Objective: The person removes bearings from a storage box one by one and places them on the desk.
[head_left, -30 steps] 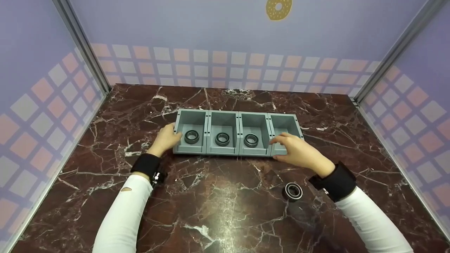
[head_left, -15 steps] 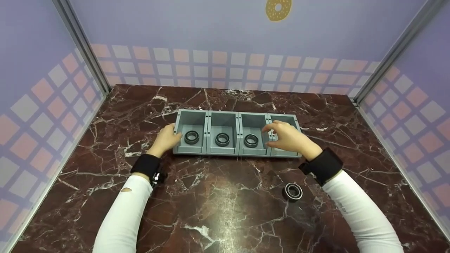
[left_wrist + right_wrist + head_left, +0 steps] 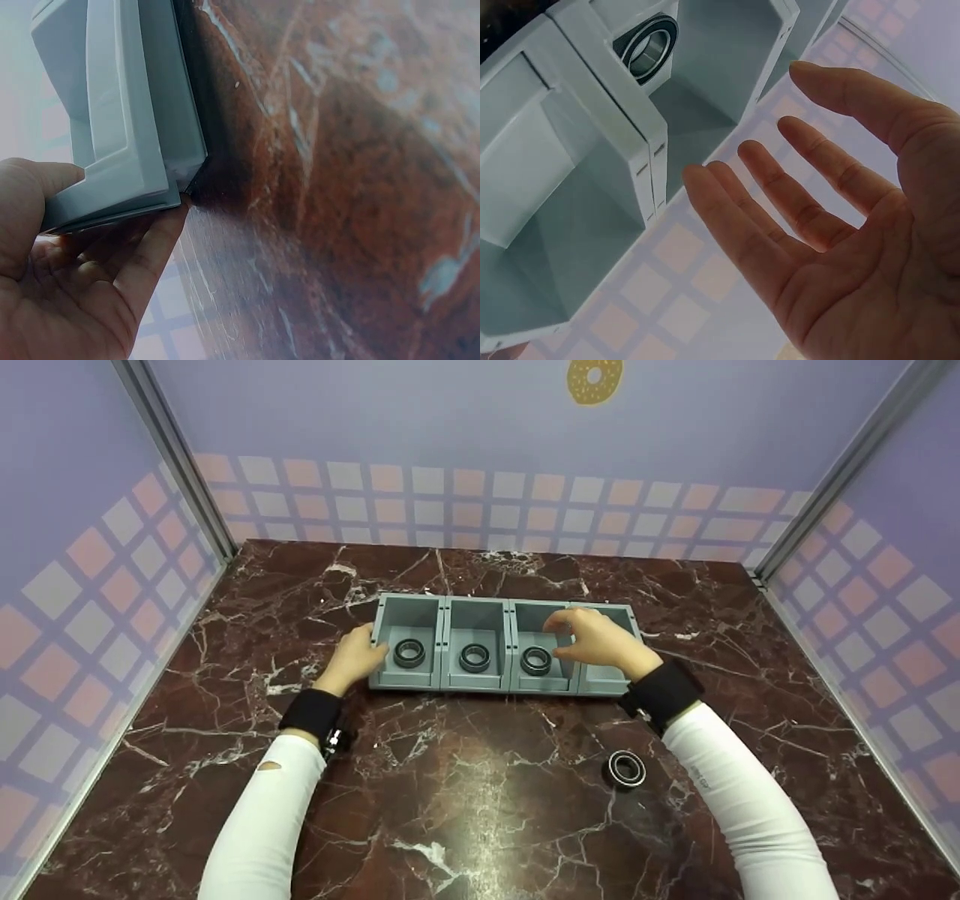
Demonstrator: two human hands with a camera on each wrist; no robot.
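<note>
Four-part row of grey plastic storage bins (image 3: 477,683) stands on the table, joined side by side. My left hand (image 3: 355,658) grips the leftmost bin's outer wall; in the left wrist view its thumb (image 3: 60,177) lies over the rim and the fingers are underneath. Black-and-silver ball bearings lie in the left bin (image 3: 409,663), the second bin (image 3: 475,667) and the third bin (image 3: 535,670). Above the third and fourth bins is my right hand (image 3: 598,640), fingers spread and relaxed, holding nothing. In the right wrist view, a bearing (image 3: 654,52) sits in a bin beyond the fingertips.
Another ball bearing (image 3: 609,773) lies on the dark red marbled table (image 3: 480,780), in front of the bins toward the right. Purple walls with a tile pattern (image 3: 510,502) enclose the back and both sides.
My right hand has moved left and slightly away from me, from the fourth bin's front toward the third bin. The left hand, bins and bearings have stayed in place.
</note>
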